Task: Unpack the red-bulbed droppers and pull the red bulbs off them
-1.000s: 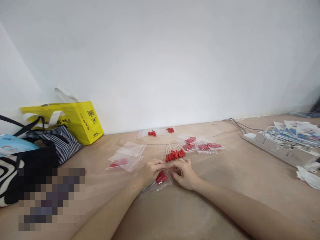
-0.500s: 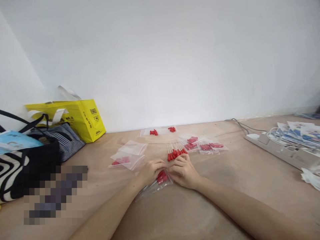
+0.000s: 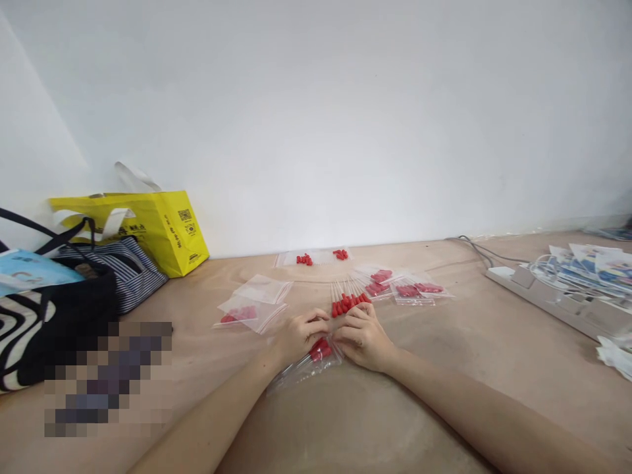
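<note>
Between my hands lies a clear zip bag point(image 3: 309, 376) holding red-tipped thin rods point(image 3: 320, 350). My left hand point(image 3: 302, 334) is closed on the bag's upper left edge. On its upper right edge my right hand point(image 3: 363, 339) pinches with bent fingers. Just beyond my right hand, a fanned row of thin pale sticks with red ends point(image 3: 349, 304) rests on the table. Left of my hands are overlapping clear zip bags point(image 3: 264, 289), one with red pieces point(image 3: 239, 315) inside. Several filled bags point(image 3: 415, 291) lie beyond to the right.
Near the wall is a clear bag with small red pieces point(image 3: 305, 260). Yellow point(image 3: 168, 230), striped point(image 3: 143, 276) and black point(image 3: 74, 329) bags stand at left, with a pixelated patch in front. A power strip point(image 3: 538, 299), cables, printed packets point(image 3: 592, 260) and crumpled white paper point(image 3: 615, 355) are at right.
The view has shifted very slightly. Both hands stay at the zip bag's upper edge in nearly the same pose, with only a tiny shift of the fingers.
</note>
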The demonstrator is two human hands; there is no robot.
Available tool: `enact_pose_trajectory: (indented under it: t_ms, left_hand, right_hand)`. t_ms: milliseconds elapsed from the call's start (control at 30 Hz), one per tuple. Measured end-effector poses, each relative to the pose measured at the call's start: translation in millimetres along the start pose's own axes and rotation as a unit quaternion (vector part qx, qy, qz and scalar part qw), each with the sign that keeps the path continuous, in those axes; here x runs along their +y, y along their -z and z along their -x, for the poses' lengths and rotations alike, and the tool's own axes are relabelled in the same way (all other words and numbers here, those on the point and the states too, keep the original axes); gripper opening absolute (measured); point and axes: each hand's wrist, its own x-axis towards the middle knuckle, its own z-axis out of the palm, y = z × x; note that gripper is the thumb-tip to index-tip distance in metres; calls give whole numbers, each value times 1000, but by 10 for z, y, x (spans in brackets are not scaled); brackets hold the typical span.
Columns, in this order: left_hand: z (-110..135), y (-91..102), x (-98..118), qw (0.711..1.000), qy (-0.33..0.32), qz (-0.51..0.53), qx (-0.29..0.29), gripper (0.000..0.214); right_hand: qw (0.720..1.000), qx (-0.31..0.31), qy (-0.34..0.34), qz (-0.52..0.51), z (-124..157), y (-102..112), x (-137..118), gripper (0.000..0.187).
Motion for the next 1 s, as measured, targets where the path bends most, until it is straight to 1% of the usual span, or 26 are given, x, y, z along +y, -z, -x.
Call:
enact_pose_trajectory:
  t_ms: [133, 233, 300, 467, 567, 633, 700, 800, 900, 1000]
  left_hand:
    - [11, -19, -22, 999, -33, -15, 24, 23]
    - [3, -17, -11, 999, -34, -25, 19, 24]
    - [-7, -8, 2, 999, -28, -24, 11, 25]
    - [-28, 38, 38, 999, -13, -10, -31, 24]
    - [-40, 70, 54, 998, 7, -13, -69, 24]
    - [-49, 81, 64, 996, 19, -15, -84, 23]
    - [-55, 81, 72, 996, 23, -10, -89, 23]
    - [-56, 64, 82, 996, 25, 1, -83, 22]
    - [-50, 44, 79, 997, 19, 3, -74, 23]
    - [-54, 41, 64, 996, -4, -19, -84, 23]
  right_hand:
    - [999, 37, 15, 5, 10, -55, 30, 12]
    - [998, 48, 33, 13, -2, -73, 45, 11]
    - [997, 52, 57, 25, -23, -64, 48, 11]
    - [987, 36, 131, 82, -73, -14, 74, 17]
    - [983, 15, 149, 110, -78, 2, 109, 17]
    - [981, 2, 153, 122, -78, 3, 121, 17]
    - [981, -1, 150, 124, -81, -1, 118, 18]
    - [982, 11, 150, 115, -96, -12, 99, 17]
    - [974, 18, 183, 129, -109, -26, 93, 20]
    - [961, 11, 224, 161, -109, -35, 108, 25]
